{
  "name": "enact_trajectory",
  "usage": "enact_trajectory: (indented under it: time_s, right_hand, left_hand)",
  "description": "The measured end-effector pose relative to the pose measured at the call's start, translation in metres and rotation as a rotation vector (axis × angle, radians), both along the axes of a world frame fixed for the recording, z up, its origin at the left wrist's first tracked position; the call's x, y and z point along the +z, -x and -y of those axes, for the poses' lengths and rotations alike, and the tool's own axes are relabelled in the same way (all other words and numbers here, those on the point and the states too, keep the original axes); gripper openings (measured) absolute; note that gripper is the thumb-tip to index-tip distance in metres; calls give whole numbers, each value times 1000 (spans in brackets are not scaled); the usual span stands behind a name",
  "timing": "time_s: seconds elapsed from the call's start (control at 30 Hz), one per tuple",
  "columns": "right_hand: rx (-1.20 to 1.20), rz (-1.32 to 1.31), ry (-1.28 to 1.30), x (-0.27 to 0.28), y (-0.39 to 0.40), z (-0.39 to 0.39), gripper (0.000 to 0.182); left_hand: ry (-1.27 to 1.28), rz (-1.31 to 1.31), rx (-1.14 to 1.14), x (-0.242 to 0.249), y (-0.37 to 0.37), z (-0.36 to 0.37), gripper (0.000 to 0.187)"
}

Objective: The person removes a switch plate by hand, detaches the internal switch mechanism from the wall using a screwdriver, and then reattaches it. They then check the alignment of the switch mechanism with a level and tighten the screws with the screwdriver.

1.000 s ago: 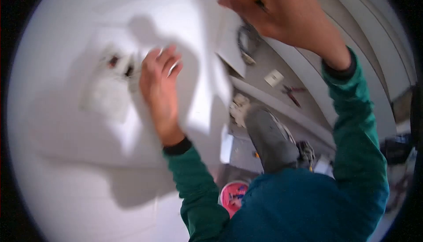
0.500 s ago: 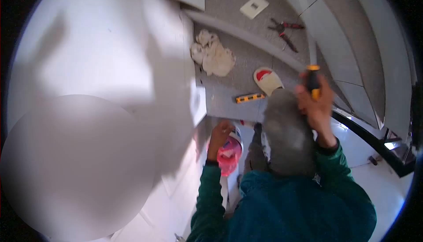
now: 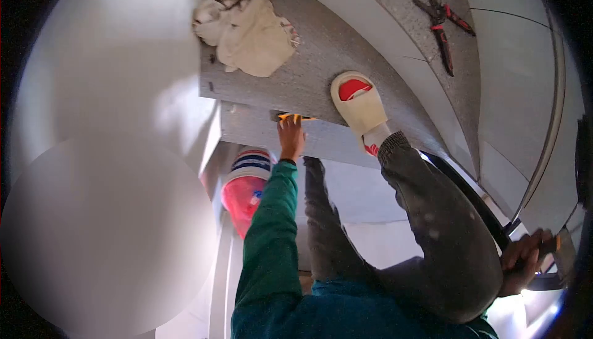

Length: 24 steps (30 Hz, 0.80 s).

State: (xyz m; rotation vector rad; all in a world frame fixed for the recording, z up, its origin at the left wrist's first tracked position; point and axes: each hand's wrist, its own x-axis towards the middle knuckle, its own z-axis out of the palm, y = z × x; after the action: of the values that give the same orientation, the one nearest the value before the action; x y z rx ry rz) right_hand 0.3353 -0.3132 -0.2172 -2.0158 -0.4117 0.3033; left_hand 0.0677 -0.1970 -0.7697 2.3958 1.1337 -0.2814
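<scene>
My left hand [image 3: 291, 136] reaches forward to a small yellow-and-black spirit level [image 3: 283, 116] at the edge of the grey stair tread. Its fingers are closed over the level and cover the middle. At the far right, my right hand [image 3: 524, 261] is wrapped round the handle of a tool [image 3: 549, 247] with black and orange parts. Its far end is dim near the picture's edge, so I cannot make out its exact kind. Beside my left forearm stands a pink-and-white bucket [image 3: 244, 194], with something blue and white inside.
My foot in a cream slipper [image 3: 359, 101] rests on the tread. A crumpled cream cloth [image 3: 256, 39] lies by the white wall [image 3: 123, 73]. Red-and-black pliers [image 3: 442, 27] lie on a higher step. A dark rail [image 3: 460, 181] runs along the right.
My left hand has moved from the bucket to the spirit level. My right hand has swung down to the far right with its tool. The view has shifted closer to the steps.
</scene>
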Motion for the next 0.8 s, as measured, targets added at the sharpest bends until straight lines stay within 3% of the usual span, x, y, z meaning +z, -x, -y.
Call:
enact_trajectory:
  time_s: [0.1, 0.17, 0.2, 0.27, 0.33, 0.37, 0.43, 0.47, 0.5, 0.53, 0.57, 0.6, 0.7, 0.77, 0.8]
  right_hand:
    - [-171, 72, -36, 13, -11, 35, 26]
    - [-200, 15, 46, -31, -7, 32, 26]
    - [-190, -18, 82, -51, -4, 26, 26]
    - [-142, -47, 121, -70, -2, 14, 25]
    - [-84, -13, 85, -43, -5, 3, 25]
    - [-41, -6, 61, -21, -7, 0, 25]
    - [62, -23, 31, -1, -8, -13, 26]
    - [99, -31, 18, -1, -8, -19, 26]
    - [139, -70, 23, -4, -8, -23, 26]
    - [19, 42, -34, -15, 2, -38, 22]
    - [141, -69, -46, -13, 1, -45, 18]
    - [250, -232, -266, -20, -9, -45, 14]
    - [307, -90, -211, -22, 17, -90, 7]
    - [331, -45, -175, -35, 20, -101, 8]
    - [310, -67, -160, -37, 24, -108, 10]
  left_hand:
    - [118, -83, -104, -53, -14, -4, 51]
    - [179, -89, -115, -82, -12, -1, 47]
    - [33, 10, -176, -90, -9, -2, 44]
    - [-113, 103, -235, -88, -3, -3, 40]
    - [185, -66, -207, -64, 0, -14, 36]
    - [174, -69, -204, -52, 5, -19, 36]
    - [613, 264, 323, -10, 31, -7, 31]
    - [613, 245, 321, 18, 47, 2, 31]
    - [862, 390, 488, 49, 60, 2, 32]
    - [1095, 543, 653, 82, 72, 0, 35]
    - [1279, 639, 892, 123, 80, 1, 39]
    - [1451, 748, 1133, 168, 88, 3, 43]
    - [1661, 897, 1179, 293, 106, -14, 54]
    - [1817, 1258, 1042, 340, 104, -11, 58]
    - [1780, 1271, 1016, 364, 101, -13, 58]
